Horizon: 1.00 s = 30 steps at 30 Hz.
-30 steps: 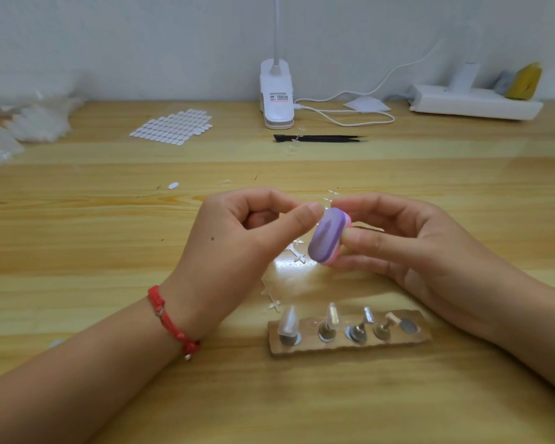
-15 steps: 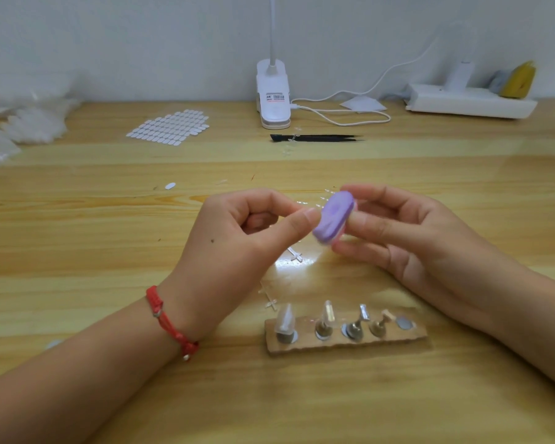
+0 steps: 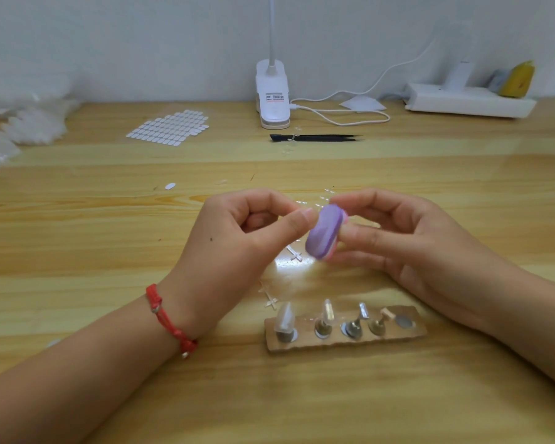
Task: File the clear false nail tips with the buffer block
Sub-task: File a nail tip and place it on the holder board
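Left hand (image 3: 234, 241), thumb and forefinger pinched together, presumably on a clear nail tip too transparent to discern, meets the purple buffer block (image 3: 323, 233) gripped in the right hand (image 3: 398, 238), both raised above the table (image 3: 77, 251) for free filing strokes.
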Each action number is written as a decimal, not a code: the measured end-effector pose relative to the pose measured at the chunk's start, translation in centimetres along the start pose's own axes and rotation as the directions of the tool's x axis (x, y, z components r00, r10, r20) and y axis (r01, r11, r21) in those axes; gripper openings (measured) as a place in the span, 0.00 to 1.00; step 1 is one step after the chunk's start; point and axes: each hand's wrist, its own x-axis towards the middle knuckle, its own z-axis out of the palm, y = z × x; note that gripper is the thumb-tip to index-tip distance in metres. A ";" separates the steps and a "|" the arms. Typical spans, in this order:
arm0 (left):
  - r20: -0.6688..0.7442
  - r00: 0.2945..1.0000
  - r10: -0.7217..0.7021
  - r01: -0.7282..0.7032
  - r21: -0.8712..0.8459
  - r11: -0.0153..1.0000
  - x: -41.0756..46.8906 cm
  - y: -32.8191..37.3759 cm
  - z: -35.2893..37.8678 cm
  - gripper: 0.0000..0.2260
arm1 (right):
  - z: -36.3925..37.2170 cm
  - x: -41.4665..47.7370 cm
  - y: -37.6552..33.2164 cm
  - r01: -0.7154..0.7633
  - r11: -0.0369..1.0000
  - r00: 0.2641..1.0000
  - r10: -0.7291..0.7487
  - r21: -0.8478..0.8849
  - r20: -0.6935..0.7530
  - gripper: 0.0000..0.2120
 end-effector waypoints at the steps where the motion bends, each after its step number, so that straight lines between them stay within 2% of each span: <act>1: -0.003 1.000 0.003 -0.003 0.002 1.000 0.0 0.0 0.0 0.08 | 0.1 0.0 0.0 -0.001 1.000 1.000 0.001 -0.019 0.021 0.11; 5: -0.007 1.000 -0.011 0.011 -0.004 1.000 0.0 0.1 0.0 0.07 | -0.3 0.1 0.0 0.004 0.997 0.999 0.000 0.075 -0.046 0.10; 9: -0.004 1.000 -0.004 0.004 0.002 1.000 -0.1 0.1 0.0 0.08 | 0.0 -0.1 0.1 0.008 0.999 1.000 -0.007 -0.042 0.025 0.11; 12: 0.010 1.000 -0.008 0.008 -0.004 1.000 -0.1 0.1 0.1 0.08 | -0.4 0.1 0.1 0.010 0.998 0.999 -0.007 0.061 -0.050 0.11; 16: 0.004 1.000 0.000 0.000 0.010 1.000 -0.1 0.1 0.1 0.08 | -0.1 0.0 0.0 0.003 1.000 1.000 -0.003 -0.008 0.023 0.11; 19: 0.005 1.000 -0.006 0.006 0.005 1.000 0.0 0.1 0.1 0.08 | -0.3 0.0 0.0 -0.002 0.999 0.999 0.003 0.051 -0.032 0.11; 23: -0.002 1.000 0.003 -0.003 0.014 1.000 -0.1 0.1 0.0 0.08 | -0.1 0.0 0.0 0.004 1.000 1.000 -0.004 -0.001 0.027 0.11; 26: -0.003 1.000 -0.004 0.004 0.012 1.000 0.0 0.1 0.0 0.08 | -0.3 0.1 0.0 0.001 0.999 1.000 0.000 0.046 -0.014 0.11; 30: -0.015 1.000 0.007 -0.007 0.018 1.000 -0.1 0.1 0.0 0.08 | 0.0 0.0 0.1 0.004 1.000 0.999 -0.003 -0.017 0.038 0.11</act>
